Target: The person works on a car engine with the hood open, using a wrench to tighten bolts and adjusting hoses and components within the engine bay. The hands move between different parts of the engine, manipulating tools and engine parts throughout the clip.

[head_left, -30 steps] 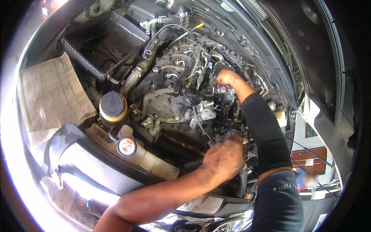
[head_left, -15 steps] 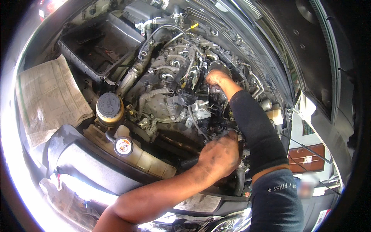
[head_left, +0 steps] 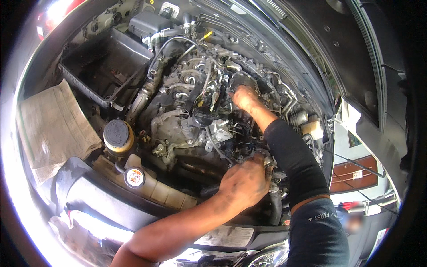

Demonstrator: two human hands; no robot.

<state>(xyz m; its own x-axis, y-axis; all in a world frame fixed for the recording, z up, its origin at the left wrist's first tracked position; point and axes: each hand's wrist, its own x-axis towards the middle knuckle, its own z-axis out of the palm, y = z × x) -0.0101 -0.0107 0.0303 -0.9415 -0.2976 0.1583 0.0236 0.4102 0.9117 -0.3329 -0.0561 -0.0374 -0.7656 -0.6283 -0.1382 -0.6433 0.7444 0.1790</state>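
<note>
My left hand (head_left: 245, 183) reaches in over the front of the open engine bay, its fingers closed around something low among metal fittings. Its fingertips and whatever they grip are mostly hidden. Farther back, my right hand (head_left: 244, 98), its forearm in a black sleeve (head_left: 296, 158), is curled beside a dark rounded part (head_left: 242, 81) on the engine. What its fingers hold is hidden under the hand. Between the hands lie dark, oily engine parts and hoses. A round black cap (head_left: 203, 117) and a metal bracket (head_left: 221, 134) sit just left of them.
An open black air filter box (head_left: 95, 71) sits at the far left. Stained paper (head_left: 55, 127) lies nearer, beside a capped reservoir (head_left: 119, 137) and a translucent coolant tank (head_left: 164, 191). The raised hood (head_left: 356, 58) hangs along the right. A black hose (head_left: 275, 208) runs near my left hand.
The whole view has shifted slightly, so the engine bay sits a little farther left. Both hands stay at about the same engine parts, with my right wrist slightly turned.
</note>
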